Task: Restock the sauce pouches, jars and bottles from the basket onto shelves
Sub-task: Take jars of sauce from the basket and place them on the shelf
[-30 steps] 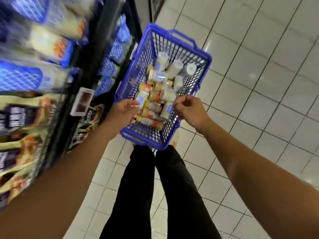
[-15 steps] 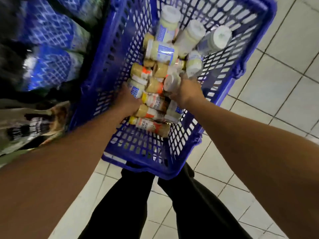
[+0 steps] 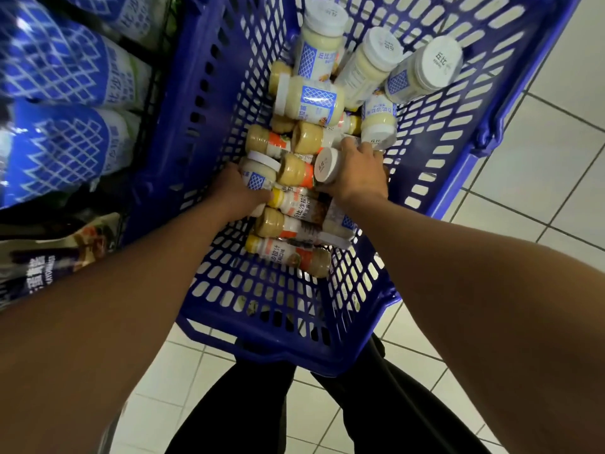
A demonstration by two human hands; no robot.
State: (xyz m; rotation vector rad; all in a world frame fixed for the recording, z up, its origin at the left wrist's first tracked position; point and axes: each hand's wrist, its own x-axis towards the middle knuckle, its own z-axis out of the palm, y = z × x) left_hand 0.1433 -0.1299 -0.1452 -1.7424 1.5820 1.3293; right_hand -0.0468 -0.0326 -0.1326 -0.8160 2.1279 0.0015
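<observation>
As both of the person's hands are now down among the stock, where a second ago they were only up at the rim, I read the pick as begun. I am looking down from the head camera into a blue plastic basket (image 3: pixel 294 353) on pale floor tiles (image 3: pixel 540 178).

The right hand (image 3: pixel 358 173) curls round the white-capped neck of a tan dressing bottle (image 3: pixel 299 173) lying on its side, and the cap shows between thumb and forefinger. The left hand (image 3: pixel 240 193) rests against a small mayonnaise jar (image 3: pixel 258 176). Its fingertips touch a yellow-capped bottle (image 3: pixel 294 203) just nearer than the right-hand grip, and I cannot tell whether those fingers have closed.

Beyond the grip, larger white-lidded mayonnaise jars (image 3: pixel 322 44) lean at the far wall. Nearer than the grip lie two more dressing bottles (image 3: pixel 288 253). Well left of the grip, outside the basket, blue-lattice mayonnaise pouches (image 3: pixel 62 70) fill a shelf (image 3: pixel 45 221).

The basket is well filled, so I judge that most of the restocking remains. A lift toward the shelf looks like the next move.
</observation>
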